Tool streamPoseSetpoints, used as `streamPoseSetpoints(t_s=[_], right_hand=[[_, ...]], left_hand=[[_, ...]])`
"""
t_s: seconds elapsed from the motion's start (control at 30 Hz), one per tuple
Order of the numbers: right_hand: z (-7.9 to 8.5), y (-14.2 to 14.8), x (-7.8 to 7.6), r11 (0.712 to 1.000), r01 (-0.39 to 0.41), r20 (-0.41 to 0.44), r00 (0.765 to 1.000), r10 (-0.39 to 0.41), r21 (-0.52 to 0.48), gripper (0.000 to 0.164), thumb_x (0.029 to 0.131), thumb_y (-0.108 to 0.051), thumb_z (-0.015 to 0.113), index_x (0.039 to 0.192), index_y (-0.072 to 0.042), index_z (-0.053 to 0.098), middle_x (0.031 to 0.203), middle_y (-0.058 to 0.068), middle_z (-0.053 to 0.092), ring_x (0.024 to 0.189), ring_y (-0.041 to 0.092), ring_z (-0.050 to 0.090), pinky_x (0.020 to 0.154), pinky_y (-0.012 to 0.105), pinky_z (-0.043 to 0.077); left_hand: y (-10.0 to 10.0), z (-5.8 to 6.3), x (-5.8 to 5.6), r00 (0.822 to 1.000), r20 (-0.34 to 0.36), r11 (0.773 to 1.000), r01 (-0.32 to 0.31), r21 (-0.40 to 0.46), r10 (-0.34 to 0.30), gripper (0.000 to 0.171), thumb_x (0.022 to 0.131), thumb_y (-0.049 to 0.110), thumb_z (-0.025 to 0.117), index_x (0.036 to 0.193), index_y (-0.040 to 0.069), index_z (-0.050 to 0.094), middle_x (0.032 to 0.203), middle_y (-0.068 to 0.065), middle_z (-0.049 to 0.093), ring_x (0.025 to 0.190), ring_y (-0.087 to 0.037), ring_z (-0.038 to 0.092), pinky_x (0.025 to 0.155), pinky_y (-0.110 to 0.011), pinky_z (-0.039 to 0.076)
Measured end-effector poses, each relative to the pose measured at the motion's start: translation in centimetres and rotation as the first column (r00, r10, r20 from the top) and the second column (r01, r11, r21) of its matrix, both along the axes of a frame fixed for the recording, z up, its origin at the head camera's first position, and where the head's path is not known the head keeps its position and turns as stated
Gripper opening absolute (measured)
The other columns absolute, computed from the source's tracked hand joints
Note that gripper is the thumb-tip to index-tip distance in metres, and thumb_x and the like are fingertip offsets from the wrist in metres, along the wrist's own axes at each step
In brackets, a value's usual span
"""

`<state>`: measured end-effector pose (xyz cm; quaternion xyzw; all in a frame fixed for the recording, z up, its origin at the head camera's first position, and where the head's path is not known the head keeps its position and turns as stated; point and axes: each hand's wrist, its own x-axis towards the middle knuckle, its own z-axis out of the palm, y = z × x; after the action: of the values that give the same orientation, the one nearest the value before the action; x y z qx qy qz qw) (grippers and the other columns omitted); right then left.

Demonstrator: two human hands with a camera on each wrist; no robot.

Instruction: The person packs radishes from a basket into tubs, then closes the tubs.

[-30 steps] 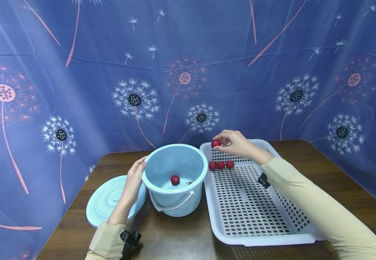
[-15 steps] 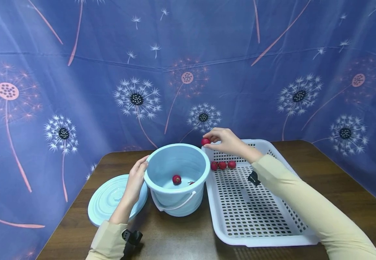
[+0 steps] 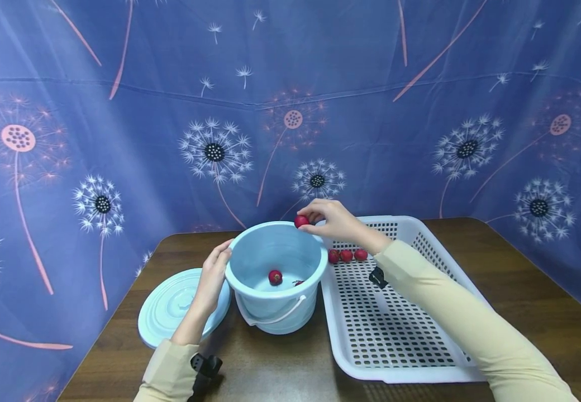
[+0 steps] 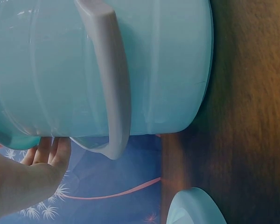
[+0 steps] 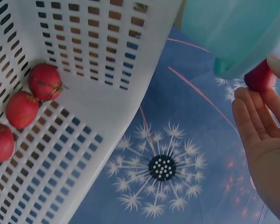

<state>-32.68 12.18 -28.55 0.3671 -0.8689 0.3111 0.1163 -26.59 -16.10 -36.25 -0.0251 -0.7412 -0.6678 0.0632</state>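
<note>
1. Red radish (image 3: 301, 221): at the far right rim of the bucket (image 3: 270, 304), toward the tabletop's (image 3: 265, 368) far edge; contact unclear
2. Right hand (image 3: 333, 219): thumb and fingertips pinch the red radish; its forearm slants across the basket (image 3: 338, 346)
3. Left hand (image 3: 213, 273): curled at the bucket's left rim, gripping; the left wrist view alone shows fingers (image 4: 60, 151) against the outer wall
4. Second radish (image 3: 275, 277): inside the bucket, seen only in the head view
</note>
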Motion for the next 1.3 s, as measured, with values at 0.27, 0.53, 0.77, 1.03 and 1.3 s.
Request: streamPoseSetpoints(t_s=[0.27,0.53,0.77,1.03,1.3], right_hand=[[-0.4,-1.3,-0.7,1.000,-0.019,-0.007,1.000,0.019,0.006,0.034,0.083,-0.021,0.072,0.113,-0.005,0.067,0.102,0.007,0.065,0.090,0.018,0.063,0.080,0.028,0.054],[-1.3,-3.2,-1.3,0.998,-0.070,-0.005,0.998,0.070,-0.006,0.035,0.083,-0.022,0.072,0.112,-0.004,0.067,0.101,0.006,0.065,0.089,0.018,0.065,0.086,0.034,0.051],[-2.1,-4.6,-1.7,0.992,-0.125,-0.013,0.992,0.125,-0.001,0.035,0.083,-0.023,0.072,0.112,-0.006,0.067,0.099,0.003,0.064,0.087,0.016,0.062,0.079,0.028,0.052],[-2.1,-5.5,-2.0,0.987,-0.163,0.009,0.987,0.163,0.014,0.034,0.083,-0.023,0.071,0.112,-0.005,0.067,0.098,0.005,0.064,0.088,0.017,0.063,0.081,0.029,0.053],[-2.0,-6.5,-1.6,0.978,-0.207,0.038,0.978,0.206,0.037,0.031,0.083,-0.020,0.072,0.109,-0.005,0.068,0.096,0.006,0.064,0.087,0.016,0.063,0.080,0.028,0.054]], left_hand=[[0.1,0.0,-0.3,1.000,-0.001,1.000,-0.002,0.009,0.002,0.042,0.100,0.028,0.039,0.136,0.008,0.044,0.141,-0.011,0.045,0.131,-0.025,0.040,0.108,-0.044,0.030],[0.1,-0.3,-0.4,1.000,-0.002,1.000,-0.006,0.002,0.006,0.042,0.099,0.028,0.040,0.136,0.007,0.045,0.141,-0.012,0.045,0.132,-0.026,0.038,0.109,-0.045,0.028],[-0.1,-0.5,-0.3,1.000,0.009,1.000,-0.022,0.002,0.022,0.043,0.099,0.030,0.040,0.136,0.009,0.046,0.141,-0.011,0.046,0.132,-0.026,0.038,0.110,-0.045,0.026],[0.0,-0.1,-0.2,0.999,-0.008,1.000,-0.031,0.006,0.031,0.041,0.099,0.028,0.041,0.135,0.009,0.047,0.140,-0.011,0.047,0.131,-0.025,0.040,0.109,-0.044,0.028],[0.0,0.1,-0.2,0.999,-0.002,0.999,-0.037,0.010,0.037,0.041,0.099,0.027,0.040,0.135,0.009,0.047,0.140,-0.010,0.047,0.131,-0.025,0.040,0.110,-0.043,0.027]])
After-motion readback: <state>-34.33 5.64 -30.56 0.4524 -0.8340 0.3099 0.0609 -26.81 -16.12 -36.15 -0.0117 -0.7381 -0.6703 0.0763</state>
